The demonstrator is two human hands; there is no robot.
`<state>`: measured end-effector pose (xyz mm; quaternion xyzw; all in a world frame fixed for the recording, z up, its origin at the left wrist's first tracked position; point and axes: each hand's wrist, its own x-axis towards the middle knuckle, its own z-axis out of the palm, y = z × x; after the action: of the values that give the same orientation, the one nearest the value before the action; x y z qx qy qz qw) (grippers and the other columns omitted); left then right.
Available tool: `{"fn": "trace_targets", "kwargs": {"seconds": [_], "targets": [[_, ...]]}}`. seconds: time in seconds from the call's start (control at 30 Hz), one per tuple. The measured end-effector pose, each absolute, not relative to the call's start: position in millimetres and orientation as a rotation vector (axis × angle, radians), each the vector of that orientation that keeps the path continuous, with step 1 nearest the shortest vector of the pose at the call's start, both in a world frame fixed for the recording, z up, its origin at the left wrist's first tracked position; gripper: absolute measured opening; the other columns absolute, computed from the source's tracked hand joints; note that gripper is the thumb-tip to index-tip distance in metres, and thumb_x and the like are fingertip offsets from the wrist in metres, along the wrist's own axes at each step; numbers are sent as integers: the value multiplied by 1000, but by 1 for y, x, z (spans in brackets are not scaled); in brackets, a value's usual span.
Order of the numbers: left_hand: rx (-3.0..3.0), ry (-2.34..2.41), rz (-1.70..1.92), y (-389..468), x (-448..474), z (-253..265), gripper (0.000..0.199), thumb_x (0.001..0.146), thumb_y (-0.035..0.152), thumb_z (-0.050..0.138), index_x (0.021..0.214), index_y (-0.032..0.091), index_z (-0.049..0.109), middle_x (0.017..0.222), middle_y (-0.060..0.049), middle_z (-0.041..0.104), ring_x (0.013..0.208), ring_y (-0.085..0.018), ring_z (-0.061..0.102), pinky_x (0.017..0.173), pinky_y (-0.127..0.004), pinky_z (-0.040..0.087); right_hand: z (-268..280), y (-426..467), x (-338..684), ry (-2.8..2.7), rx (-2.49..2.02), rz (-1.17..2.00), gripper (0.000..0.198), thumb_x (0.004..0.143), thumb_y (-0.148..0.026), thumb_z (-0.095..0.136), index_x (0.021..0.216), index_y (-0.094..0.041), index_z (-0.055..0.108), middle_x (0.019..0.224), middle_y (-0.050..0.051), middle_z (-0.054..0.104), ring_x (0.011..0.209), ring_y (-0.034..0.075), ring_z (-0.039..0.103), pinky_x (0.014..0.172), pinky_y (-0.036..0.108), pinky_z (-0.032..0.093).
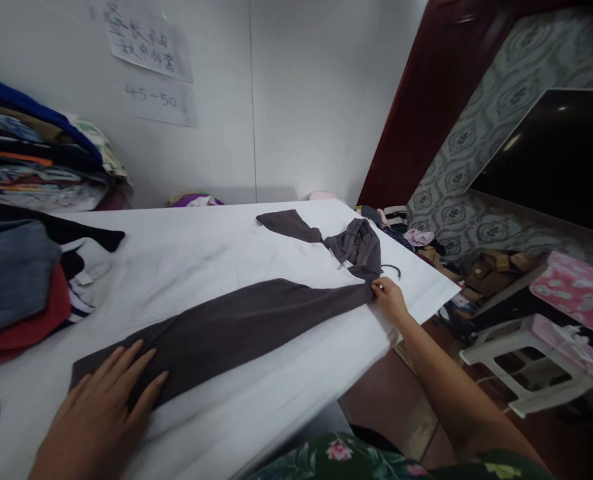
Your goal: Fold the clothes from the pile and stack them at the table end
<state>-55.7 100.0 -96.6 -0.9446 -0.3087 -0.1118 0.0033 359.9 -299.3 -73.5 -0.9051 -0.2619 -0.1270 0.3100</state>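
Plainly, a white surface (296, 387) is set against a pale wall (306, 100), on which handwritten paper sheets (151, 100) are fixed. Beyond the right end, a dark red door frame (411, 100), patterned wallpaper (461, 160), a black screen (561, 157), cardboard boxes (496, 267) and a white stool (501, 363) are seen. Along the left end, a loose heap of clothes (16, 280) is piled, and by the wall a tall stack of folded clothes (31, 147) is stacked. Across the middle of the surface, a dark grey hooded garment (236, 320) is laid out; its hood (359, 247) is pointed toward the right end, and its long axis is stretched from the left part toward that end. A smaller dark piece is spread nearer the far edge; whether the pale area between belongs to the garment cannot be told. The left hand (103, 393) is laid palm down on the garment's left end, fingers spread. Just beside the hood, the garment's near edge is pinched between the right hand's (389, 300) thumb and fingers.
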Motion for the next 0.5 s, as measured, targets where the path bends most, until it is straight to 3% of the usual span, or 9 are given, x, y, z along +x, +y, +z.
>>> {"fn": "trace_targets", "kwargs": {"seconds": [0.1, 0.37, 0.5], "targets": [[-2906, -883, -436, 95, -55, -91, 64, 85, 49, 19, 127, 16, 55, 146, -6, 41, 140, -23, 26, 110, -46, 29, -75, -299, 359, -690, -2504, -287, 19, 82, -26, 47, 81, -21, 66, 89, 5, 65, 81, 18, 58, 75, 30, 44], [-2993, -966, -413, 81, -50, -66, 59, 85, 48, 24, 124, 19, 57, 143, -7, 45, 138, -24, 31, 109, -46, 31, -55, -282, 333, -799, -2486, -448, 26, 84, -24, 45, 100, -22, 66, 106, 7, 65, 92, 22, 60, 79, 33, 46], [-3034, -957, -421, 80, -50, -62, 58, 83, 49, 30, 123, 18, 58, 142, -9, 47, 137, -27, 33, 109, -48, 31, -46, -240, 316, -1038, -2300, -301, 27, 88, -33, 45, 98, -22, 67, 101, 8, 66, 94, 22, 60, 79, 33, 46]]}}
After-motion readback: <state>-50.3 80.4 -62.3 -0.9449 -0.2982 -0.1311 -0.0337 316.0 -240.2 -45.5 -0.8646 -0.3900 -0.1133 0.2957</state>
